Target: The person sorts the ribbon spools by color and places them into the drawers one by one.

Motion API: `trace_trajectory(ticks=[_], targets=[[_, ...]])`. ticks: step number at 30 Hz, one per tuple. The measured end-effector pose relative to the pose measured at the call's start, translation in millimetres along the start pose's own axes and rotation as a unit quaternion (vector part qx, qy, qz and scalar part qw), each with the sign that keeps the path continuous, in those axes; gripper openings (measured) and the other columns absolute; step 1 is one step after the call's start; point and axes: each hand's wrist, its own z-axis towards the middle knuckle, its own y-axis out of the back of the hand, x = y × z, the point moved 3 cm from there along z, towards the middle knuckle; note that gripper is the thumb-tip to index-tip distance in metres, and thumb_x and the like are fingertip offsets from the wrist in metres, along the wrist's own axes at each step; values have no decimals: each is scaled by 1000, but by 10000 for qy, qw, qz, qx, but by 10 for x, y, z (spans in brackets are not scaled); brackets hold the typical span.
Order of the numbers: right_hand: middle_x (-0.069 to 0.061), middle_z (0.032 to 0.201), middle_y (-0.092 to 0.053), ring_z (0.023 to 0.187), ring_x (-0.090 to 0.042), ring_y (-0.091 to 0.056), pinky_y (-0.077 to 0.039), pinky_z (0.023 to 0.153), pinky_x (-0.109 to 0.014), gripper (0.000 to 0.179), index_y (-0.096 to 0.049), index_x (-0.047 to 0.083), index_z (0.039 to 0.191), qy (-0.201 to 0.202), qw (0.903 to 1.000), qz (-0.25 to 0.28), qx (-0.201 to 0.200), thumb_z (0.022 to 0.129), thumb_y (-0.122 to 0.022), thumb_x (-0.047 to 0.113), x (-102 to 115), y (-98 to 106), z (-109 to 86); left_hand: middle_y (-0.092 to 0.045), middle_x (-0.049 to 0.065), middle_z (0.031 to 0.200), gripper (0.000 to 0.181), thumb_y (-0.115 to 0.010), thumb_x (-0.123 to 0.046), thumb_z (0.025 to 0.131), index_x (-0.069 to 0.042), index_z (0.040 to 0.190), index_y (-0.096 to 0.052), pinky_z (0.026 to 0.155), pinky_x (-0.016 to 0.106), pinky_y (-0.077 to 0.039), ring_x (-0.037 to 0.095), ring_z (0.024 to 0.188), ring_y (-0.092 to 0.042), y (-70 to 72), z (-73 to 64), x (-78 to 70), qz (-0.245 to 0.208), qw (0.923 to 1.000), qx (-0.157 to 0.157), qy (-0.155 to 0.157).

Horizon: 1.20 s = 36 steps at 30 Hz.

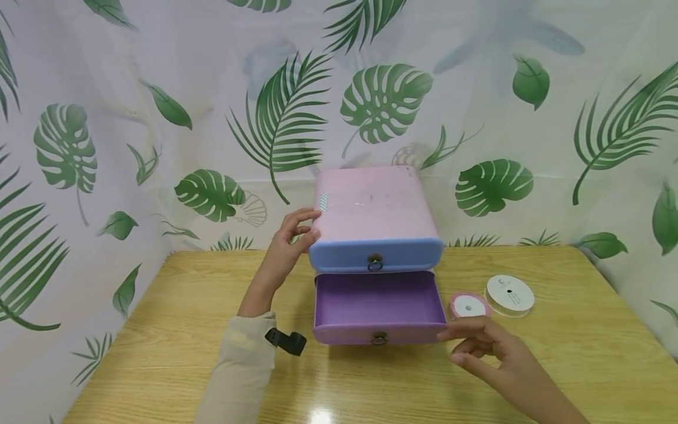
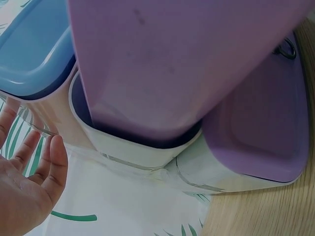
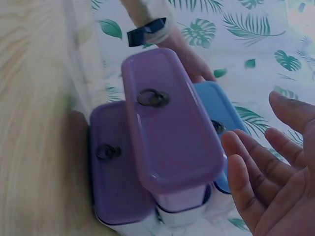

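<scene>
A small chest of drawers with a pink top (image 1: 376,206) stands at the back of the table. Its blue top drawer (image 1: 339,257) is closed. Below that, a purple drawer (image 1: 346,335) is pulled far out, and its visible inside is bare. The lowest purple drawer (image 3: 118,184), closed, shows in the right wrist view. My left hand (image 1: 286,250) rests against the chest's upper left side with relaxed fingers. Loosely bent, the fingers of my right hand (image 1: 500,353) reach the right front corner of the pulled-out drawer, thumb apart and nothing held.
Right of the chest, a white-faced spool (image 1: 511,292) lies beside a smaller pink-rimmed spool (image 1: 455,305) on the wooden table (image 1: 212,294). A leaf-print cloth (image 1: 212,118) hangs close behind the chest. A black band (image 1: 286,341) sits at the left sleeve.
</scene>
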Motion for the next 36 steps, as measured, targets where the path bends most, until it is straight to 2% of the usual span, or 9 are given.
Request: trace_trajectory(ticks=[4,8,11,20,25,27,29,33,36], targets=[[16,113,-65,86,-1,-64,-52,71,-16,41,-55,5,121,-237,9987,-306,-334,85,-60,-14,-21,165,-12,-31,-1,153,43,-53,-23,96,-15,139,-49,89,37,-49,31,129,-40,1,1,6,32,10000,-4,34],[19,111,-64,95,5,-60,-49,74,-13,39,-57,8,121,-626,9916,-850,-745,86,-64,-7,-97,296,7,-31,-1,152,43,-53,-23,96,-16,139,-49,89,38,-49,31,129,-40,4,-8,1,62,10000,-11,49],[23,110,-62,99,8,-57,-46,76,-11,38,-56,6,123,-832,9874,-1007,-890,87,-64,-3,-220,348,27,-30,-2,153,43,-53,-22,97,-16,139,-49,89,37,-49,31,129,-40,6,-14,-1,56,10000,-3,38],[26,123,-48,108,15,-44,-41,82,-11,49,-47,7,135,-1299,9833,-1139,-569,89,-66,9,-673,403,55,-31,-2,152,42,-53,-22,97,-17,139,-49,88,37,-49,31,128,-41,5,-10,2,88,10000,-9,17],[2,133,-47,109,18,-38,-40,83,-13,56,-43,4,138,-1544,9794,-1228,-424,89,-68,12,-874,416,67,-31,-2,152,43,-53,-23,97,-17,139,-49,89,37,-50,30,128,-41,2,-6,6,79,10000,-31,21],[-10,136,-46,113,10,-39,-41,84,-13,58,-42,1,138,-1642,9774,-1287,-352,89,-68,14,-942,416,67,-31,-2,152,42,-53,-23,97,-16,138,-49,88,36,-50,30,128,-41,1,-6,9,65,10000,-43,24],[-18,137,-44,118,-5,-44,-44,86,-17,59,-41,-1,138,-1719,9758,-1322,-264,89,-69,15,-1000,413,68,-32,-2,152,42,-53,-23,97,-16,138,-50,88,36,-50,30,128,-41,-1,-6,16,60,10000,-52,30],[-29,134,-43,121,-42,-45,-51,93,-46,62,-41,-9,135,-1619,9779,-1311,-177,85,-72,11,-1102,393,83,-32,-1,152,43,-53,-22,96,-15,138,-50,87,34,-50,30,127,-41,-4,1,26,23,10000,-58,13],[-33,125,-51,115,-49,-49,-50,89,-54,64,-45,-15,129,-1344,9779,-1583,-256,79,-78,9,-1172,388,124,-32,-1,152,43,-53,-22,96,-14,138,-50,86,32,-50,30,126,-41,-4,11,32,-11,10000,-63,-14]])
